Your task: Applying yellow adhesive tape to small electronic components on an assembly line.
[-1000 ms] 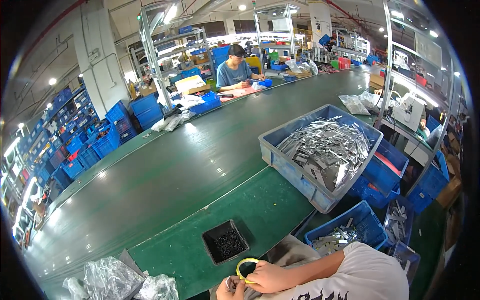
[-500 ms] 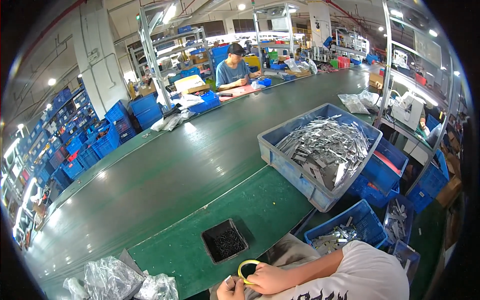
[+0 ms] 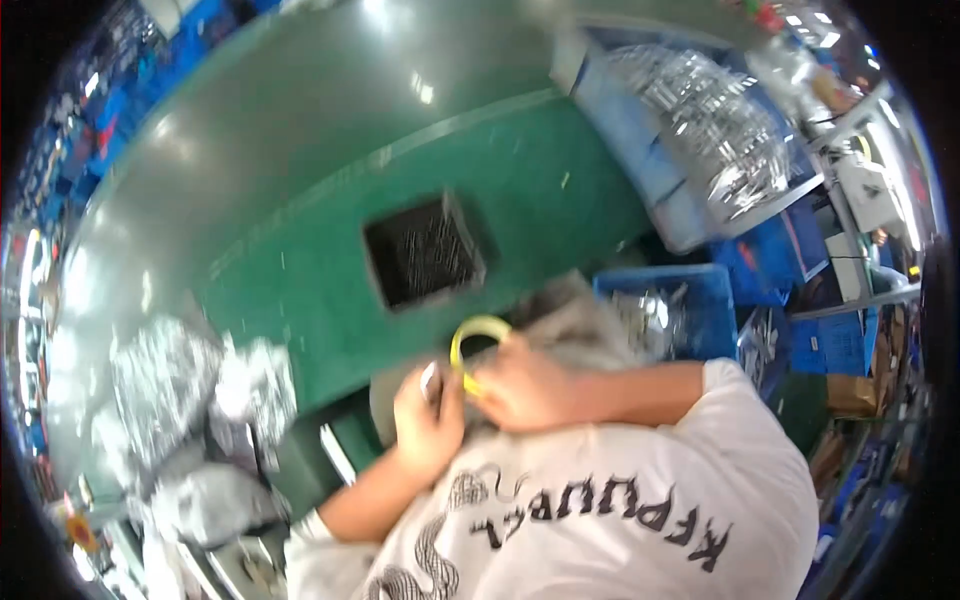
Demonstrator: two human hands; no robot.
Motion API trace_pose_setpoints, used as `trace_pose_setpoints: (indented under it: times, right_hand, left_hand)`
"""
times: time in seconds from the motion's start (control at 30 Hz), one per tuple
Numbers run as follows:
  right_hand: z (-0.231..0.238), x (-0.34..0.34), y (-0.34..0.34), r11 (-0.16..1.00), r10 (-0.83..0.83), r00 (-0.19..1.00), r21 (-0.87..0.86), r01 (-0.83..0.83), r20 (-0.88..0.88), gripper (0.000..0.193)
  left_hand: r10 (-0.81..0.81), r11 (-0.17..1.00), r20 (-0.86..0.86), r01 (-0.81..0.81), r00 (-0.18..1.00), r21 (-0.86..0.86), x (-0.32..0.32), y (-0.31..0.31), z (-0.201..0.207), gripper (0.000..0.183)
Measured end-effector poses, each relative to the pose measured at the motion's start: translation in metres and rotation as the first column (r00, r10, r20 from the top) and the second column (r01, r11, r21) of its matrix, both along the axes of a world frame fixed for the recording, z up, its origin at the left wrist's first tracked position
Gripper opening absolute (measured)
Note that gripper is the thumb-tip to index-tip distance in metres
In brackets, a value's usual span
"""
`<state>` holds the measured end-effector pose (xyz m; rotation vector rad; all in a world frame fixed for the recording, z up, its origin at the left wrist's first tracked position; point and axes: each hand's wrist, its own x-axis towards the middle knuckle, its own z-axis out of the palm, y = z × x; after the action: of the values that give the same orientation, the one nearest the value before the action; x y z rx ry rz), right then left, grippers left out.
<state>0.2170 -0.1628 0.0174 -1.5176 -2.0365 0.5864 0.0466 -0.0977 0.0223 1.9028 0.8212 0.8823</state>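
Ring, yellow, probably light and stiff, is being grasped by its rim, likely the best hold, in the right hand near the table, a shiny piece being pinched in the left hand

We see a green work surface with a square black tray on it, dark inside. To the right stands a large grey-blue bin heaped with silvery metal strips; below it in our view sits a smaller blue crate holding metal pieces. At lower left we find crumpled clear plastic bags. Near the right rim we notice a brown cardboard box. The blue shapes at upper left are probably crates, but blur keeps us unsure.
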Motion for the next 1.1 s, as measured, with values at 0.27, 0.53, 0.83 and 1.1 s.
trace_pose_setpoints:
  times: [0.27,0.53,0.83,1.1]
  right_hand:
    - [0.000,0.002,-0.003,0.993,0.015,0.994,0.121,-0.001,-0.109,0.013]
    - [0.016,0.005,-0.002,0.979,0.044,0.998,0.203,-0.033,-0.053,0.018]
    - [0.013,0.012,-0.002,0.959,0.062,0.993,0.270,-0.087,0.100,0.022]
    - [0.013,0.015,-0.001,0.961,0.106,0.974,0.232,-0.152,0.200,0.022]
  left_hand:
    - [-0.050,0.993,-0.046,0.045,0.998,-0.112,-0.008,-0.007,-0.004,0.009]
    - [-0.032,0.997,0.155,0.043,0.987,-0.069,-0.018,0.001,0.002,0.014]
    - [-0.085,0.989,0.009,0.084,0.996,0.125,-0.011,0.014,0.012,0.026]
    - [-0.116,0.941,-0.098,0.141,0.988,0.307,-0.011,0.021,0.006,0.027]
